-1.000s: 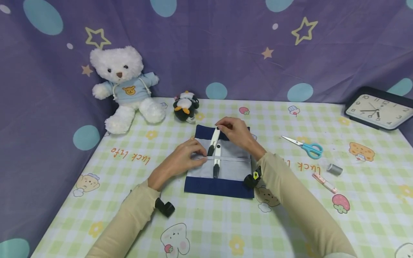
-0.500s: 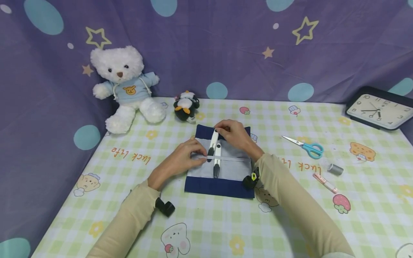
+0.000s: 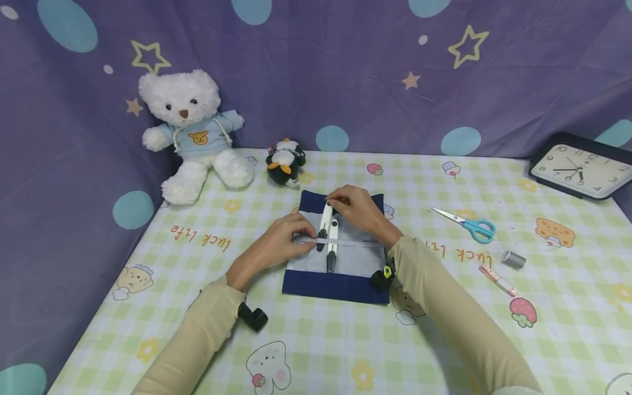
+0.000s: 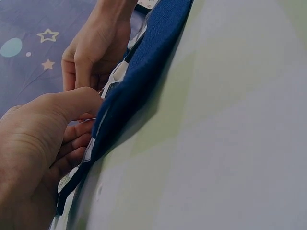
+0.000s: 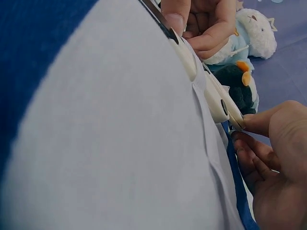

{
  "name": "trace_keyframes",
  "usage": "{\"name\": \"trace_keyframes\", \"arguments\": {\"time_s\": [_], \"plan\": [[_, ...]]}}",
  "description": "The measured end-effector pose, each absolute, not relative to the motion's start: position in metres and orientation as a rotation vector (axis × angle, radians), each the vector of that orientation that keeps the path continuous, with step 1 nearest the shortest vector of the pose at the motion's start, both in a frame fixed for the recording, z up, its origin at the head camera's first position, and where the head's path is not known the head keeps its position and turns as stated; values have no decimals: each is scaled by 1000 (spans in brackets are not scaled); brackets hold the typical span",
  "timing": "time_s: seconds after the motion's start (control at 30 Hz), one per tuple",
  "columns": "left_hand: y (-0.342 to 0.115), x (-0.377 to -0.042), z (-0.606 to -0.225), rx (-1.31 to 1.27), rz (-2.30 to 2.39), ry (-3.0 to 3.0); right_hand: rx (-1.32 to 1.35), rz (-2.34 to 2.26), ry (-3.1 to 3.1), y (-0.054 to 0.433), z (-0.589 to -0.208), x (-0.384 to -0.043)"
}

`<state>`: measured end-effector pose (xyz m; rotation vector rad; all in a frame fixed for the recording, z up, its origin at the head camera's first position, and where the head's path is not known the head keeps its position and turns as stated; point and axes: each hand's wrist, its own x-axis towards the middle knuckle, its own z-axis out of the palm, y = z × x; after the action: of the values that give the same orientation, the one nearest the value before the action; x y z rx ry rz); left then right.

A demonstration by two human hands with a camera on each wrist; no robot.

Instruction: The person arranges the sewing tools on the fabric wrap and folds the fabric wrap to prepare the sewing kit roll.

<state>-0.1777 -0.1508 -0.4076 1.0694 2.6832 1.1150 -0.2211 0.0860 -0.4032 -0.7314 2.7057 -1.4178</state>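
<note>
On the table lies an unfolded fabric roll [image 3: 336,287], grey inside with navy ends. A pale elastic band [image 3: 362,243] crosses its middle. My right hand [image 3: 362,211] pinches the upper end of a slim white tool [image 3: 326,217] with a dark tip; its exact kind is unclear. That tip sits under the band and shows just below it. My left hand [image 3: 281,238] pinches the band beside the tip. A second, matching white tool [image 3: 333,233] lies under the band to the right. In the right wrist view, both white tools [image 5: 215,98] show close up, beside the grey cloth.
Blue-handled scissors [image 3: 476,227], a grey thread spool [image 3: 513,259] and a small pink-and-white item [image 3: 497,280] lie to the right. A white teddy bear [image 3: 197,131], a penguin plush [image 3: 285,163] and a clock [image 3: 582,167] stand at the back.
My right hand has moved slightly toward me, sliding the held white tool farther under the band. The left hand stays in place.
</note>
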Motion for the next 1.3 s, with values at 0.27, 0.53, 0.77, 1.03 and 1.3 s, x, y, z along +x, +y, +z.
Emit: {"name": "trace_keyframes", "arguments": {"time_s": [0.27,0.53,0.77,1.03,1.3], "plan": [[-150,-178,-407,1078,1131,2674,-820,-1342,2712,84,-404,-220],[-150,-179,-407,1103,1139,2671,-868,-1262,2705,83,-403,-218],[-150,-178,-406,1100,1140,2661,-967,-1148,2723,82,-402,-218],[-151,-178,-406,1103,1142,2660,-981,-1059,2733,79,-400,-216],[-152,-179,-407,1120,1143,2655,-1039,-1031,2731,79,-398,-215]]}}
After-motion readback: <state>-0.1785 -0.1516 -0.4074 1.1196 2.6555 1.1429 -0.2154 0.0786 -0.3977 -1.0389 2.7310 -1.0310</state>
